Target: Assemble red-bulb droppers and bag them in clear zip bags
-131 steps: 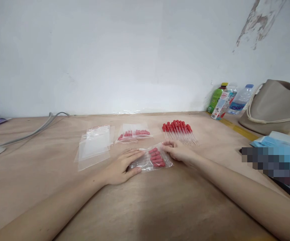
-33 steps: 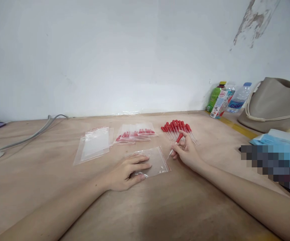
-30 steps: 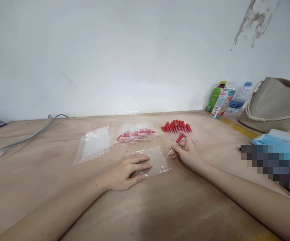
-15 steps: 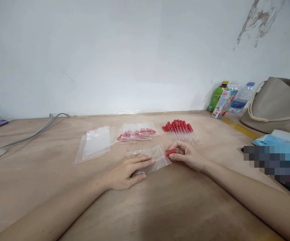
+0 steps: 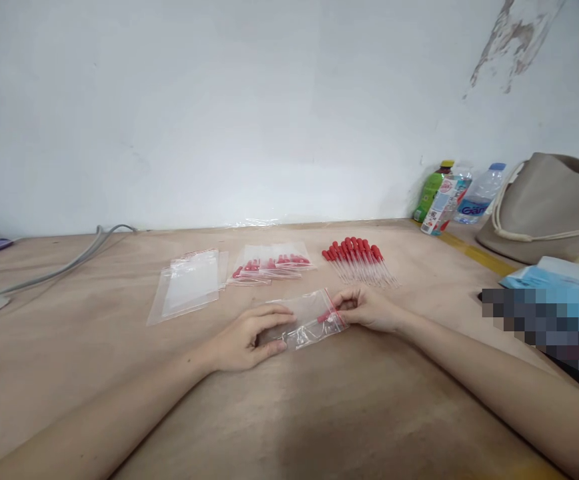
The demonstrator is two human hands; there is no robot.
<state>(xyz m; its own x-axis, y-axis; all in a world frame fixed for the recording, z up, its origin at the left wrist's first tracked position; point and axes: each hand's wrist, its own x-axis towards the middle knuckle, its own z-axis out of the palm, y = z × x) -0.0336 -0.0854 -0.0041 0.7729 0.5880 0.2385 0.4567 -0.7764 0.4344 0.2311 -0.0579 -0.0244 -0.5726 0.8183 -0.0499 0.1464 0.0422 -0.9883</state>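
Note:
A clear zip-lock bag (image 5: 307,308) with a red zip edge lies on the table between my hands. Inside it, close to the mouth, is the red bulb of a dropper (image 5: 325,317); the dropper's stem is hard to make out. My left hand (image 5: 254,337) rests on the closed end of the bag, thumb and fingers apart. My right hand (image 5: 362,309) pinches the bag at its zip edge. Beyond it lies a fanned pile of red-bulbed droppers (image 5: 357,257). Overlapping bags with red droppers inside (image 5: 272,263) lie behind the held bag.
Flat unfilled zip-lock bags (image 5: 189,287) lie to the left. A grey cable (image 5: 77,260) runs across the table's left side. Bottles (image 5: 432,193), a beige handbag (image 5: 544,207) and a blue packet (image 5: 544,279) stand or lie on the right. A white wall rises behind.
The red bulb has moved leftward from my right fingers into the bag. My right fingers now pinch the bag's mouth. My left hand has slid slightly left.

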